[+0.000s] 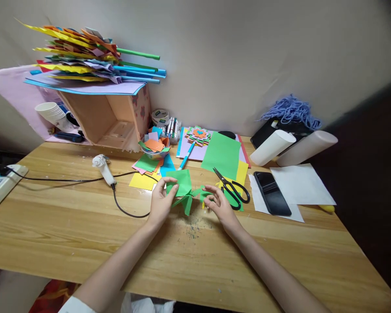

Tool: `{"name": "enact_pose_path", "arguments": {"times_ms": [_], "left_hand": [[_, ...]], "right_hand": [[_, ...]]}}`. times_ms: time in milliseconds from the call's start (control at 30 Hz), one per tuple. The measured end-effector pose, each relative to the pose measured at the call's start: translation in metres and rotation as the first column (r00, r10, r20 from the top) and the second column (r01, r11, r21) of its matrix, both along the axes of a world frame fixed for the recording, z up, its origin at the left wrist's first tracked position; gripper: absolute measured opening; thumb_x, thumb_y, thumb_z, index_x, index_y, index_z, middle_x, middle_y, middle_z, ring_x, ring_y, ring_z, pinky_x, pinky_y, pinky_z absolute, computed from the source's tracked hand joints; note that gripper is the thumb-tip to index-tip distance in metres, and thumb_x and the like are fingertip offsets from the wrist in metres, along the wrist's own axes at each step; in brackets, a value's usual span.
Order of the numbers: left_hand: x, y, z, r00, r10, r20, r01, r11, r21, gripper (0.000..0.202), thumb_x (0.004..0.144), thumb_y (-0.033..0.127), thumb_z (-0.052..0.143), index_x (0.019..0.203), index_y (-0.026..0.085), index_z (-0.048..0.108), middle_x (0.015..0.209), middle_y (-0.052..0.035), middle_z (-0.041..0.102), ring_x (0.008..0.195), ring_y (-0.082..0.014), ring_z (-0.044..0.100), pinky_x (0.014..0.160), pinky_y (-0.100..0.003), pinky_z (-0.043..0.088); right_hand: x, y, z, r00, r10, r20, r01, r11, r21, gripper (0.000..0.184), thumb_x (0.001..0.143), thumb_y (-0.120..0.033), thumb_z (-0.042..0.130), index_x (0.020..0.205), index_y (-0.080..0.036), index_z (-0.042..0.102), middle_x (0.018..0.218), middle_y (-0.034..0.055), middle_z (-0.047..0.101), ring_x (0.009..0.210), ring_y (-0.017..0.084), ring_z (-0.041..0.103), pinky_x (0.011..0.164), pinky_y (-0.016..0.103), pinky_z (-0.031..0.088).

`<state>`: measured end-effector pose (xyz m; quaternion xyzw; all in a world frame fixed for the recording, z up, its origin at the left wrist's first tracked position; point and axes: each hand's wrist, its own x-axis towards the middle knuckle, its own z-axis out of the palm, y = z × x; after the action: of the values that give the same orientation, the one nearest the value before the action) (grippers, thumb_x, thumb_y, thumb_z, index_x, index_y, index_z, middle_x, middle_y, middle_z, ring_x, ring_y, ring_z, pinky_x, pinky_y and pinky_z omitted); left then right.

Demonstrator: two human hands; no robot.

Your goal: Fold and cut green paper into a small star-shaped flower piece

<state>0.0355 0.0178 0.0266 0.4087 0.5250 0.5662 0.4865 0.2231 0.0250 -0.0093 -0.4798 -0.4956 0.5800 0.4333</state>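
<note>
My left hand (162, 201) pinches a green paper piece (182, 182) between thumb and fingers, above the middle of the wooden table. Folded or cut green flaps (186, 204) hang below and to the right of that piece. Close by on the right, my right hand (218, 204) has its fingers curled together at the end of a narrow green part (198, 191); its exact grip is partly hidden. Black-handled scissors (234, 191) lie just beyond my right hand, blades pointing away, over green and yellow paper. Small dark scraps (195, 228) are scattered on the table under my hands.
A white glue gun (104, 170) with a black cord rests at left. Behind are a bowl of paper scraps (154, 152), a green sheet (222, 154) and a box (100, 115) topped with paper flowers (81, 54). A phone (272, 193) and white rolls (273, 147) are at right.
</note>
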Motion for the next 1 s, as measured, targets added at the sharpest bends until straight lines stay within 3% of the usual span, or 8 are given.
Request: {"name": "enact_pose_path", "arguments": {"times_ms": [133,200,333,433,533,633,800,1000], "left_hand": [[-0.002,-0.001,0.000,1.000,-0.023,0.018,0.023,1.000,0.012,0.025,0.073,0.037,0.061,0.089,0.021,0.052,0.084,0.0008,0.043,0.061,-0.0080,0.043,0.051,-0.019,0.049],[-0.002,0.000,-0.001,0.999,-0.039,0.030,0.039,0.999,-0.001,0.026,0.073,0.037,0.061,0.090,0.021,0.051,0.084,0.0009,0.043,0.060,-0.0071,0.043,0.050,-0.018,0.048],[-0.002,0.002,-0.004,0.999,-0.022,0.036,0.022,1.000,-0.005,0.025,0.074,0.036,0.060,0.091,0.020,0.050,0.080,0.0013,0.041,0.058,-0.0062,0.041,0.051,-0.017,0.047],[-0.002,0.004,-0.007,0.998,0.026,0.049,-0.025,1.000,-0.018,0.024,0.074,0.034,0.059,0.091,0.019,0.049,0.083,0.0009,0.042,0.059,-0.0061,0.044,0.053,-0.018,0.047],[-0.003,0.006,-0.007,0.997,0.083,0.010,-0.083,0.997,0.002,0.023,0.074,0.032,0.059,0.090,0.018,0.050,0.086,-0.0002,0.043,0.063,-0.0079,0.046,0.053,-0.020,0.046],[-0.004,0.005,-0.006,0.977,0.144,-0.155,-0.131,0.987,0.092,0.018,0.077,0.031,0.057,0.088,0.019,0.052,0.084,-0.0009,0.047,0.065,-0.0097,0.045,0.055,-0.020,0.043],[-0.005,0.000,-0.004,0.934,0.175,-0.311,-0.120,0.975,0.189,0.013,0.080,0.030,0.055,0.088,0.020,0.053,0.080,-0.0001,0.051,0.063,-0.0105,0.045,0.057,-0.021,0.038],[-0.002,0.001,-0.004,0.926,0.214,-0.313,-0.142,0.961,0.238,0.009,0.079,0.026,0.058,0.083,0.019,0.055,0.076,0.0001,0.051,0.064,-0.0105,0.045,0.058,-0.021,0.036]], "right_hand": [[-0.003,-0.002,0.000,0.994,0.100,-0.047,-0.103,0.993,-0.053,0.041,0.068,-0.041,0.067,0.101,-0.020,0.054,0.105,0.0087,0.059,0.099,0.020,0.056,0.084,0.035,0.046],[-0.006,-0.004,0.004,0.984,0.166,-0.065,-0.169,0.985,-0.041,0.035,0.068,-0.040,0.068,0.095,-0.020,0.057,0.100,0.0072,0.061,0.102,0.020,0.055,0.089,0.036,0.042],[-0.009,-0.007,0.010,0.983,0.135,-0.126,-0.146,0.986,-0.080,0.030,0.068,-0.039,0.068,0.085,-0.018,0.055,0.077,0.0022,0.061,0.076,0.016,0.058,0.070,0.029,0.046],[-0.008,-0.008,0.010,0.991,0.017,-0.135,-0.030,0.995,-0.094,0.036,0.068,-0.036,0.068,0.094,-0.018,0.050,0.064,-0.0047,0.052,0.056,0.009,0.049,0.053,0.021,0.038],[-0.006,-0.010,0.013,0.992,-0.058,-0.112,0.056,0.998,-0.017,0.040,0.071,-0.035,0.065,0.102,-0.020,0.046,0.065,-0.0057,0.050,0.054,0.008,0.044,0.050,0.020,0.033],[-0.002,-0.014,0.022,0.990,-0.119,-0.080,0.127,0.986,0.110,0.035,0.075,-0.032,0.062,0.104,-0.023,0.044,0.066,-0.0055,0.050,0.057,0.010,0.046,0.053,0.021,0.035],[0.006,-0.020,0.034,0.988,-0.152,-0.013,0.147,0.927,0.346,0.011,0.080,-0.025,0.056,0.092,-0.023,0.054,0.074,-0.0004,0.053,0.069,0.013,0.051,0.062,0.024,0.040],[0.011,-0.016,0.023,0.989,-0.136,-0.057,0.148,0.921,0.362,0.006,0.082,-0.023,0.054,0.086,-0.024,0.059,0.082,0.0004,0.057,0.078,0.014,0.054,0.070,0.025,0.042]]}}
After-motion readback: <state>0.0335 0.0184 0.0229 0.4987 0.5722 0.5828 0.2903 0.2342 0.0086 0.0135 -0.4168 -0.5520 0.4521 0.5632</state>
